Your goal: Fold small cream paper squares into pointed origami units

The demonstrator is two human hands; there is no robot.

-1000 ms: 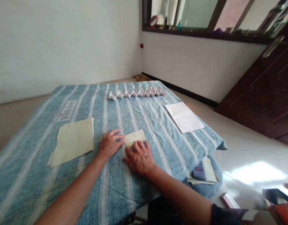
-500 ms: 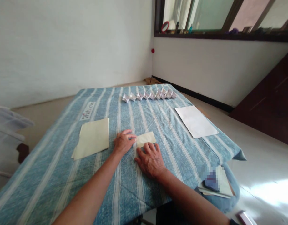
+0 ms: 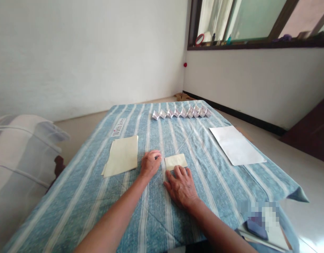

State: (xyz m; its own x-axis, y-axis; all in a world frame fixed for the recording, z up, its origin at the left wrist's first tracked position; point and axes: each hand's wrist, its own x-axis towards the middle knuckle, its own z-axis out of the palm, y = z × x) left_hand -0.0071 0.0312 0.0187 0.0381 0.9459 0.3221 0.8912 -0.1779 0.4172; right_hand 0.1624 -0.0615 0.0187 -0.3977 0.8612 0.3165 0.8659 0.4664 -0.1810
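A small folded piece of pale yellow paper (image 3: 175, 161) lies flat on the striped blue tablecloth (image 3: 109, 207). My right hand (image 3: 182, 186) rests palm down, its spread fingertips touching the near edge of this paper. Just left of it, apart from the paper, my left hand (image 3: 150, 165) is loosely closed with fingers curled in, and nothing shows in it. Further left lies a stack of larger pale yellow sheets (image 3: 122, 156), slightly fanned at the corners.
Across the far side stands a row of several folded white paper shapes (image 3: 177, 112). A white sheet (image 3: 237, 146) lies toward the right edge. At the lower right, a partly blurred dark object (image 3: 257, 228) sits on papers. Striped fabric (image 3: 24, 151) shows beyond the table's left side.
My left hand has let go of the folded paper's left end, drawn slightly away and curled its fingers. My right hand stays on the paper. The view has turned left.
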